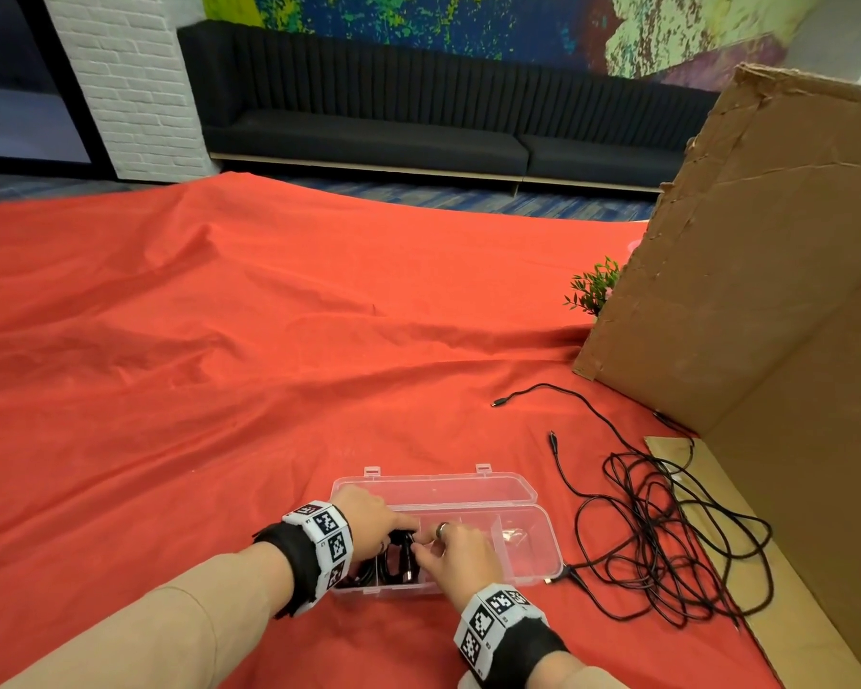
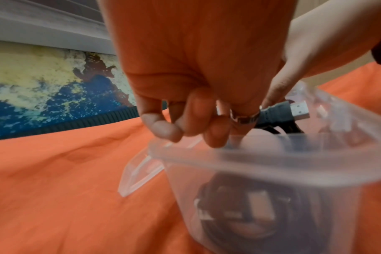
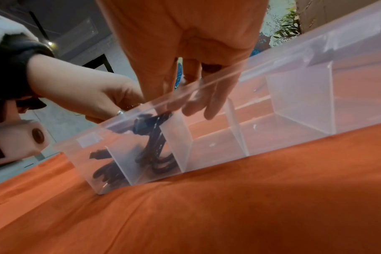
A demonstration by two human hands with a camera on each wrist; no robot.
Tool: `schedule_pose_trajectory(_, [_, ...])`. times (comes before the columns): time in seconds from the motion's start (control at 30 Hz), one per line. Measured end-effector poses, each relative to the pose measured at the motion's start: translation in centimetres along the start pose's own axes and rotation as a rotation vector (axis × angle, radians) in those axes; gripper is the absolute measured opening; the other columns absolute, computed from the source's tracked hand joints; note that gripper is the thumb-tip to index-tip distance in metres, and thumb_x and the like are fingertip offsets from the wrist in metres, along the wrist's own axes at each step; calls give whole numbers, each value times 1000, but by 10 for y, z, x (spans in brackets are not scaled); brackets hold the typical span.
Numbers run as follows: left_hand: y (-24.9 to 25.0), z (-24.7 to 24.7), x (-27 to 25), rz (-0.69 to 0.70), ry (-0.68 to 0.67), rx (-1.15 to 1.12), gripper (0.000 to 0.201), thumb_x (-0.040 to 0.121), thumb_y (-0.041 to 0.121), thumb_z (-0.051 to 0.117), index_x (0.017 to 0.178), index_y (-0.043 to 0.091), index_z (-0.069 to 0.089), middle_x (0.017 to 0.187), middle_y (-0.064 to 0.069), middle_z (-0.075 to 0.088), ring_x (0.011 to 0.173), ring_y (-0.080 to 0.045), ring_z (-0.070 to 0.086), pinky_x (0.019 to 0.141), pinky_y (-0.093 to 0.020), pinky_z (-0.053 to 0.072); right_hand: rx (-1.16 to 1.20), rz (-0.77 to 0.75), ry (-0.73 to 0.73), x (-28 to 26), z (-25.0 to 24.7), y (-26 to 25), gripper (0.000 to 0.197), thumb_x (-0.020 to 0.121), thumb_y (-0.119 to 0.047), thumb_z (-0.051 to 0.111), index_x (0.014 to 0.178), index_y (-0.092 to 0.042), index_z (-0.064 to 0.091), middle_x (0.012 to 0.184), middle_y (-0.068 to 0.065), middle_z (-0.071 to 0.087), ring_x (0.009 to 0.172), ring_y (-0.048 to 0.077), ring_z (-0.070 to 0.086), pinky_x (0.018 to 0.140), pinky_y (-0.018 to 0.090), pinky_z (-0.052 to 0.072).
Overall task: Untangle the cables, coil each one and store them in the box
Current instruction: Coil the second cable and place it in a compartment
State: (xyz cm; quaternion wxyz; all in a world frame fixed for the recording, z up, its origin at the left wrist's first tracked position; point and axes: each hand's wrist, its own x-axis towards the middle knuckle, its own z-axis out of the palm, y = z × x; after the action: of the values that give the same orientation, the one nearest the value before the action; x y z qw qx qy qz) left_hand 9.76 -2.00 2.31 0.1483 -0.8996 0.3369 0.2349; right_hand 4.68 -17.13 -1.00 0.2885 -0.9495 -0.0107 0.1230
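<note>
A clear plastic box (image 1: 543, 539) lies open on the red cloth, its lid (image 1: 433, 489) folded back. Both hands are at its left end. My left hand (image 1: 398, 527) has its fingers (image 2: 185, 127) curled around a coiled black cable (image 1: 403, 564), which stands in the second compartment (image 3: 154, 146). My right hand (image 1: 421, 549) pinches the top of that coil (image 3: 163, 114), its other fingers (image 3: 207, 106) hanging straight into the box. The cable's metal plug (image 2: 298, 110) sticks up above the rim (image 2: 272, 158). Another black coil (image 3: 107, 173) fills the leftmost compartment.
A tangle of thin black cables (image 1: 667, 529) sprawls on the cloth right of the box, with loose plug ends (image 1: 498, 403) reaching toward the back. A tall cardboard sheet (image 1: 766, 290) stands at the right, with a small green plant (image 1: 592, 285) behind its edge.
</note>
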Motion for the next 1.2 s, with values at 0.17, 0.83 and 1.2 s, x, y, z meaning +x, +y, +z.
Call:
schedule_pose_trajectory(0.17, [2, 0, 2, 8, -28, 18, 35, 94, 19, 37, 129, 27, 35, 109, -16, 63, 96, -35, 62, 72, -41, 47, 10, 46, -34, -1, -3, -8, 6, 85, -34, 55, 79, -36, 56, 64, -14, 51, 76, 11, 60, 74, 26, 50])
schedule_pose_trajectory(0.83, [1, -9, 3, 98, -56, 106, 42, 97, 16, 35, 135, 33, 39, 112, -15, 62, 101, -36, 61, 66, -39, 42, -8, 89, -76, 1, 0, -15, 10, 84, -29, 55, 74, -31, 57, 86, -7, 65, 90, 17, 66, 78, 30, 53])
schedule_pose_trajectory(1.2, [-1, -13, 3, 173, -101, 112, 32, 90, 5, 43, 118, 10, 57, 105, -19, 65, 94, -38, 62, 72, -43, 48, -86, 103, -131, 14, -2, -25, 32, 83, -15, 55, 56, -27, 42, 79, -4, 57, 84, 23, 63, 75, 31, 50])
